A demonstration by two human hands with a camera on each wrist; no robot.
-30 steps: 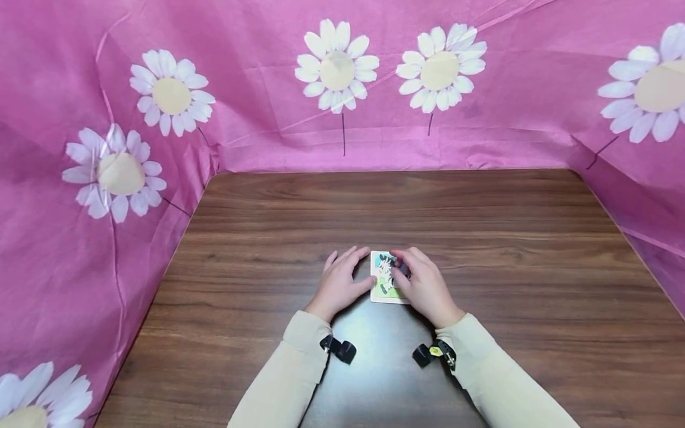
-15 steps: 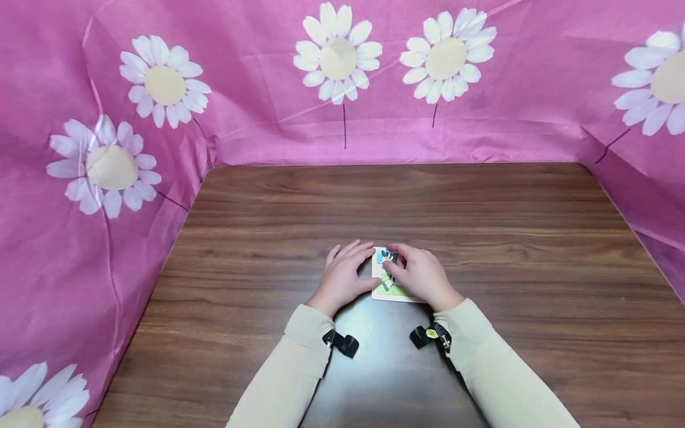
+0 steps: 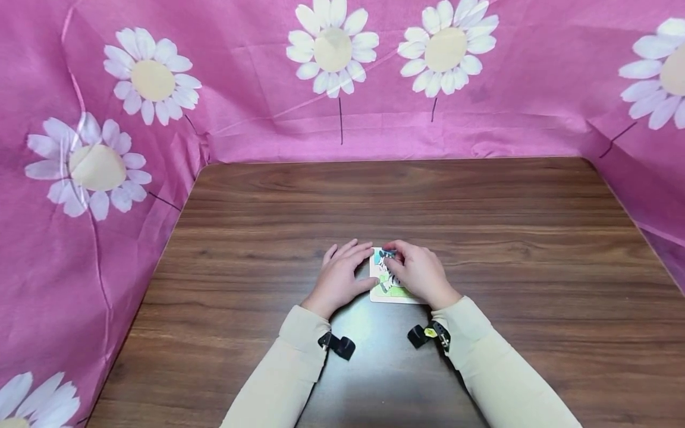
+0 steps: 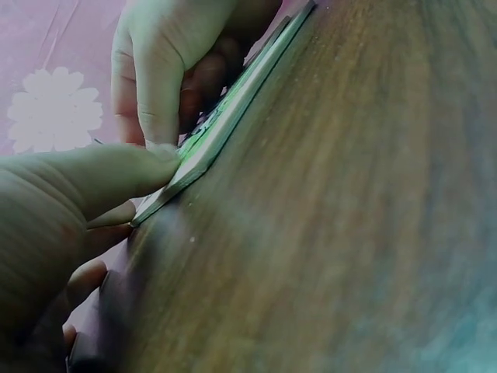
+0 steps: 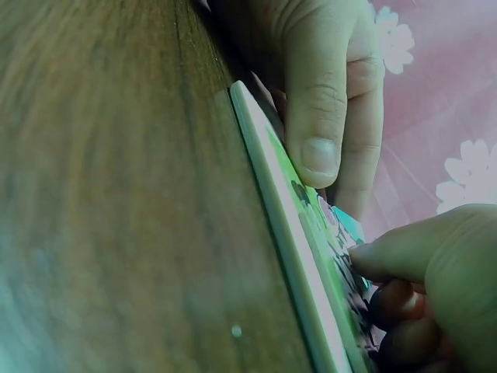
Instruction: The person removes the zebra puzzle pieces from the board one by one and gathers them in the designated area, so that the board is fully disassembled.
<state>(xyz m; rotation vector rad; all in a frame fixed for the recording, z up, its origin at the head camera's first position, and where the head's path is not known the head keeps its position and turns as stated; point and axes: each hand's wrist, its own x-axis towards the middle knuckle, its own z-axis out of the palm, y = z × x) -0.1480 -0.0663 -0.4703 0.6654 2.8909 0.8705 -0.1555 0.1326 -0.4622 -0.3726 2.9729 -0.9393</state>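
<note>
A small flat zebra jigsaw puzzle (image 3: 393, 292) with a pale border and a green and blue picture lies on the table. At its left edge is my left hand (image 3: 341, 280), fingers spread and fairly straight. The left thumb (image 4: 132, 175) presses on the border's near-left part. My right hand (image 3: 423, 272) covers the puzzle's right side. Its thumb and curled fingers pinch a puzzle piece (image 3: 389, 254) near the top of the zebra picture, mostly hidden beneath the fingertips. In the right wrist view the right thumb (image 5: 388, 256) touches the picture surface.
The brown wood-grain table (image 3: 267, 208) extends around the hands. A pink cloth (image 3: 241, 77) with white daisies hangs along its back and sides. Black straps with small blocks (image 3: 338, 346) sit at both sleeve cuffs.
My right fingers have shifted slightly left over the picture. A dark patch seen earlier beside them now shows zebra stripes. The left hand keeps its place at the edge; the head view has shifted a little.
</note>
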